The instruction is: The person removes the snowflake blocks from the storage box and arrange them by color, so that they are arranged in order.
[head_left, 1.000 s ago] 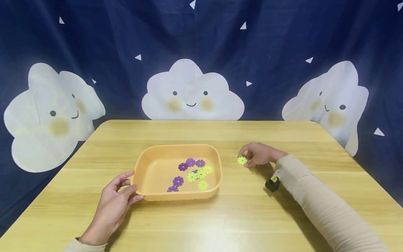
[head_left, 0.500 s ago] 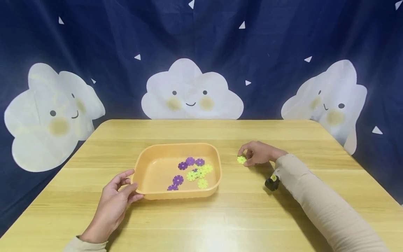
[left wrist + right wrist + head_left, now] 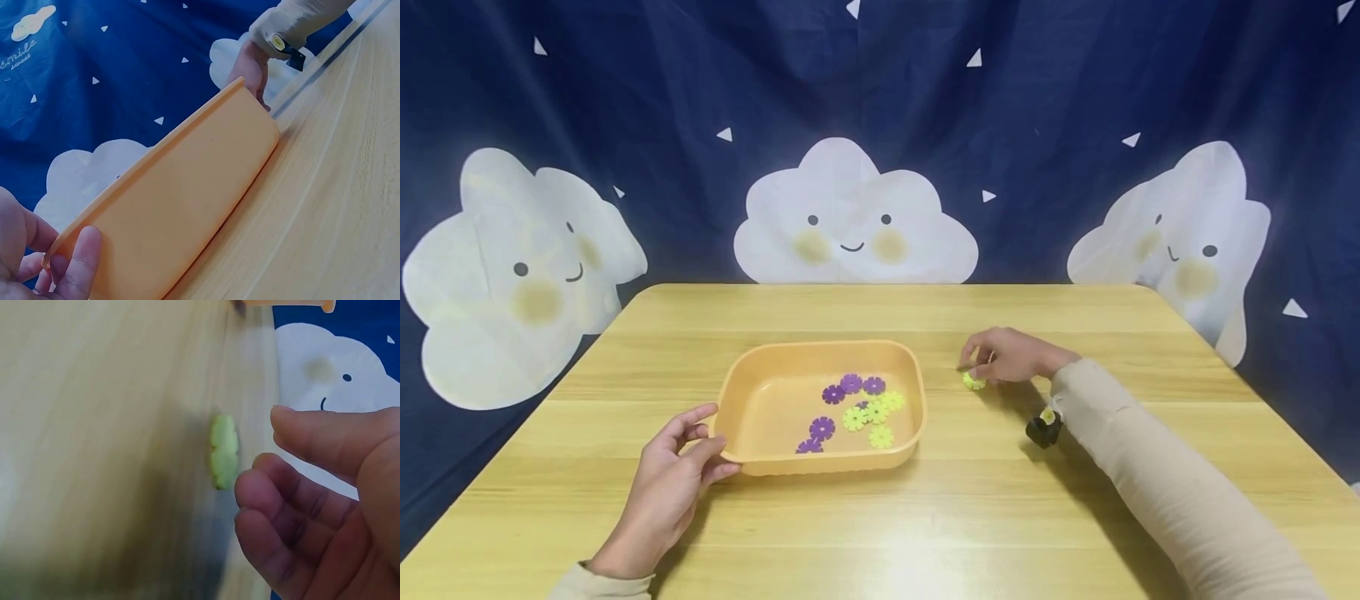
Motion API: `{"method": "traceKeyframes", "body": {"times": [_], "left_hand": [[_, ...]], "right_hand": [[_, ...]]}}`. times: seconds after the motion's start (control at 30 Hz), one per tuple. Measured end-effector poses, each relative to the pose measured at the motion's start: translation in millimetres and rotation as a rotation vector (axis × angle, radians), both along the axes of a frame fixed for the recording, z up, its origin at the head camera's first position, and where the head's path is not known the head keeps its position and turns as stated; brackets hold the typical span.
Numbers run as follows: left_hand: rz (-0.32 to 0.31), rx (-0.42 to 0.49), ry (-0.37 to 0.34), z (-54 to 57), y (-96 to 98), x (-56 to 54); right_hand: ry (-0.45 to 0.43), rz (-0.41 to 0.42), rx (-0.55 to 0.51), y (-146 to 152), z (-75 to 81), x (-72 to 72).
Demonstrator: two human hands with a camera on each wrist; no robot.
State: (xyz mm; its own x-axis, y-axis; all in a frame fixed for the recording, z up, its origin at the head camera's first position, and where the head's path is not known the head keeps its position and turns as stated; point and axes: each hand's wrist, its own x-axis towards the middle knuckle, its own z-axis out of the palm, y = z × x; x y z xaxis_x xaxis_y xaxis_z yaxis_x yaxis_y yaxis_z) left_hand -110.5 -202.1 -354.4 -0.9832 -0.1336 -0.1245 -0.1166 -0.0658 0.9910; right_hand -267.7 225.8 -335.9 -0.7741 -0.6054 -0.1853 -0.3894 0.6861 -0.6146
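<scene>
At its left end, an orange plastic tub [image 3: 767, 462] is gripped by my left hand [image 3: 662, 483], with thumb and fingers at the rim. Several purple snowflake building discs [image 3: 822, 429] and several yellow-green ones lie in the tub's right half. To the right of the tub, a single yellow-green snowflake disc [image 3: 224, 452] lies flat on the table. My right hand [image 3: 1011, 354] is just above this disc. In the right wrist view its thumb and fingers are apart, with nothing between them, and the disc sits clear of the fingertips.
The wooden table [image 3: 887, 542] reaches back to a dark blue curtain [image 3: 1030, 108] printed with white clouds. A small black camera [image 3: 1043, 429] hangs under the right sleeve [image 3: 1165, 475].
My right hand held the yellow-green disc between thumb and fingers earlier; now the fingers have let it go and lifted slightly. The left hand and tub stay in place.
</scene>
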Motion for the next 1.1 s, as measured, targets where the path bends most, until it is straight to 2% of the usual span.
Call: {"method": "traceKeyframes", "body": {"times": [0.23,0.4,0.5,0.8,1.1], "left_hand": [[-0.006,-0.001,0.002,-0.3,-0.2,-1.0],[-0.015,-0.009,-0.006,-0.4,-1.8,-0.1],[-0.011,-0.003,-0.007,-0.5,-1.7,-0.3],[-0.008,-0.005,-0.006,0.2,-2.6,-2.2],[-0.006,-0.015,-0.017,-0.2,-1.4,-1.6]], "right_hand": [[-0.014,0.025,-0.070,-11,12.9,-2.9],[0.049,0.085,-0.088,-22,21.3,-2.3],[0.059,0.105,-0.087,-29,25.6,-1.0],[-0.013,0.131,-0.134,-44,35.1,-0.4],[-0.056,0.106,-0.159,-59,44.0,2.4]]}}
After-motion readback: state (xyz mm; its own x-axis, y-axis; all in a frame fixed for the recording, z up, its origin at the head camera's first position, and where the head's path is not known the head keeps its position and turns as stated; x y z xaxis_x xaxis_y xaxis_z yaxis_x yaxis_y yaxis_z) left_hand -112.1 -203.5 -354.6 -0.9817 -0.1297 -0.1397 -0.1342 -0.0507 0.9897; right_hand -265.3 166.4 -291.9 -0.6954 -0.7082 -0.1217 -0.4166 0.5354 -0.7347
